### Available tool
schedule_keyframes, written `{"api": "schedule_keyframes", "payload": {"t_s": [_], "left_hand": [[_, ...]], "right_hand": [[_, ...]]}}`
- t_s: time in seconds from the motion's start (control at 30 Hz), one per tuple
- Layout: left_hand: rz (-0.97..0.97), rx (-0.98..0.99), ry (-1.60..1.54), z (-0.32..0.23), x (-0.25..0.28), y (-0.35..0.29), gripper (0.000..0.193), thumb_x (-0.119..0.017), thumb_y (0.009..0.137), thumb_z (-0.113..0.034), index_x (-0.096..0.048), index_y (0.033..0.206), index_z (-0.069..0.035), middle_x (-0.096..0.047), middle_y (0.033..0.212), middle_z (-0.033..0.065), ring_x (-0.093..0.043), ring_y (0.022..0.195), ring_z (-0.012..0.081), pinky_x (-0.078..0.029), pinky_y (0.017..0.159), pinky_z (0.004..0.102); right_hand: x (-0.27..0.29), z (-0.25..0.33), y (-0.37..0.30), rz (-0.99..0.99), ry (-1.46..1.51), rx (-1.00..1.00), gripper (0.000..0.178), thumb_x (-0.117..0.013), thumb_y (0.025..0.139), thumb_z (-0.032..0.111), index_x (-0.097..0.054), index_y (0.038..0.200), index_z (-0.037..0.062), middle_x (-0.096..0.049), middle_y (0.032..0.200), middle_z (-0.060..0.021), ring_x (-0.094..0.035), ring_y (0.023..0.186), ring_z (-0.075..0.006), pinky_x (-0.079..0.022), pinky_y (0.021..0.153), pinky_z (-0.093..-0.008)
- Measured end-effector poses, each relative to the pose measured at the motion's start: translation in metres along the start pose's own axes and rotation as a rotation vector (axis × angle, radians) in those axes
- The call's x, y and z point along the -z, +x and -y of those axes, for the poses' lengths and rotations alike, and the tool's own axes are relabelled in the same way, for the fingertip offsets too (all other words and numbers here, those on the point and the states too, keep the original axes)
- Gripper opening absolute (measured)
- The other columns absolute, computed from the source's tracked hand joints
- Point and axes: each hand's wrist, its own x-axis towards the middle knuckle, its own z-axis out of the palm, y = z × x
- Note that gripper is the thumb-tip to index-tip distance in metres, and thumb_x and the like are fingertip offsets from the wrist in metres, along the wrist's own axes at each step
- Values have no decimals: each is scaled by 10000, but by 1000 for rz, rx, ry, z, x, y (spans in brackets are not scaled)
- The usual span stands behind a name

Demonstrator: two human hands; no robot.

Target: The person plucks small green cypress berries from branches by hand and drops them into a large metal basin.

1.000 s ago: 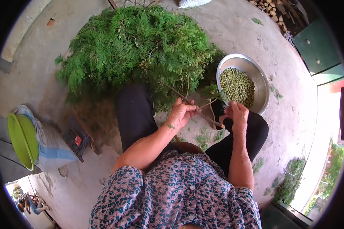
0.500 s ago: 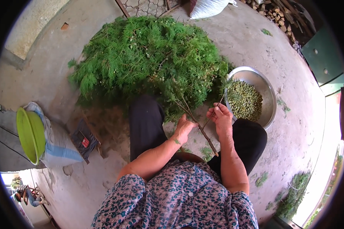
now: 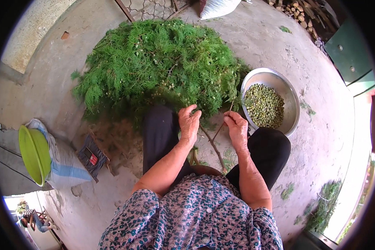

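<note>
A forked brown branch (image 3: 216,148) slants up between my knees, its lower end by my lap. My right hand (image 3: 236,128) pinches the thin right-hand twig of that branch, beside the metal bowl. My left hand (image 3: 189,125) is close to the left fork, at the near edge of a big heap of green conifer sprigs (image 3: 162,62). Its fingers are bent in toward the thumb; what lies between them is too small to make out. Several small round green cones (image 3: 264,106) fill part of the wide metal bowl (image 3: 293,93) to the right.
On the left, a lime-green basin (image 3: 33,154) leans against a white and blue sack (image 3: 66,166). Another white sack (image 3: 221,8) and stacked firewood (image 3: 302,16) stand at the back. Loose green sprigs (image 3: 325,204) lie at the lower right. A person (image 3: 37,221) appears at the far lower left.
My left hand has left the main stem and moved up and left to the sprigs. The branch has shifted slightly left and stands more upright. My right hand keeps its twig, a little lower.
</note>
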Motion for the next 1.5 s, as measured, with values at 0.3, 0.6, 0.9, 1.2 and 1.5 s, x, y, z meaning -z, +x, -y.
{"api": "schedule_keyframes", "payload": {"t_s": [0.3,0.6,0.9,1.2,1.5], "left_hand": [[270,17,134,-43,18,7,172,-617,808,-165,-648,914,-34,-650,737,109,-627,620,188,-510,591,298],[301,381,-720,-31,19,21,220,-650,787,-125,-575,958,-10,-621,840,73,-617,746,192,-517,711,339],[429,426,-874,-38,24,14,146,-576,792,-72,-574,908,18,-613,878,175,-609,744,242,-513,655,346],[536,613,-1022,-35,21,6,189,-593,807,-204,-558,882,-34,-620,809,153,-580,637,202,-484,596,323],[577,599,-1055,-42,19,-3,175,-544,833,-188,-530,886,-22,-599,796,177,-530,561,204,-415,512,298]], "right_hand": [[0,-16,6,-85,-99,172,164,-598,748,-38,-625,909,-21,-623,760,-74,-558,681,-114,-439,642,-241],[-19,-11,-21,110,-465,411,162,-654,688,26,-624,847,26,-568,715,-132,-564,682,-331,-458,602,-363],[-24,-4,-26,232,-453,380,126,-645,705,77,-635,827,48,-555,709,-114,-566,700,-315,-456,603,-378],[-23,5,-28,317,-422,287,144,-656,678,99,-636,813,53,-553,709,-117,-567,691,-326,-455,612,-387],[-2,13,-7,115,211,-178,170,-599,818,87,-620,957,-8,-623,779,-58,-588,657,-123,-489,618,-245]]}}
